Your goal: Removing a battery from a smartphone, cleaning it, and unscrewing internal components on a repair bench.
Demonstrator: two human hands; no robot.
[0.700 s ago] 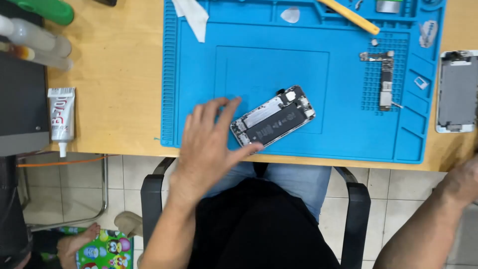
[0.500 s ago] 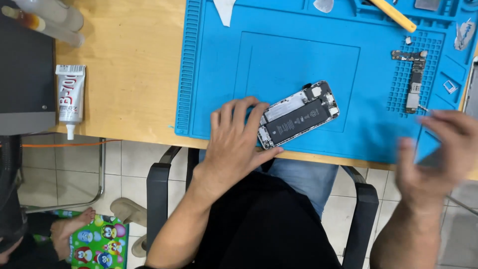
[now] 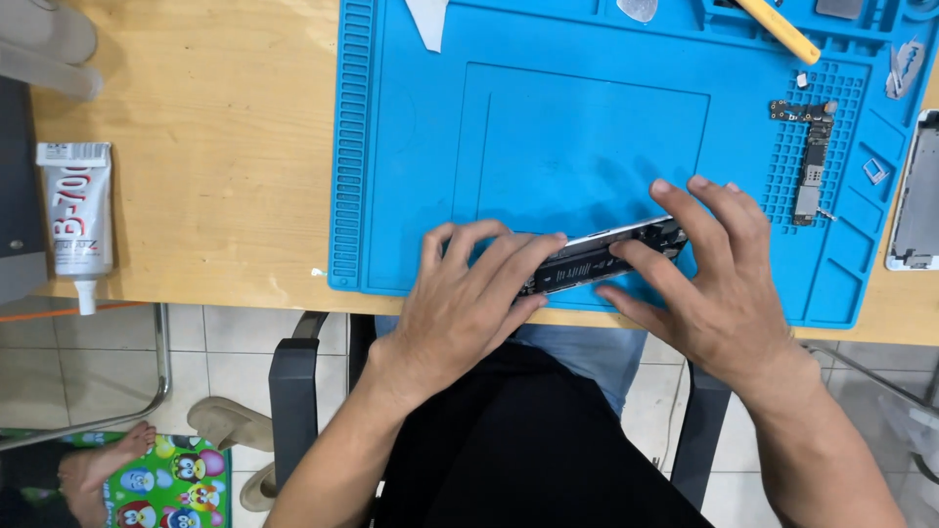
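Observation:
An opened phone body with a black battery showing lies tilted up on its edge on the blue work mat, near the mat's front edge. My left hand grips its left end, fingers laid over the top. My right hand holds its right end, fingers spread across the far side. Both hands hide most of the phone.
A small circuit board lies on the mat's ribbed right part, with a tiny tray piece beside it. A phone screen panel sits at the right edge. A white glue tube lies on the wooden table at left. A yellow-handled tool is at the top.
My right hand has come in from the right and taken hold of the phone's right end. The phone has been tipped from lying flat up onto its edge.

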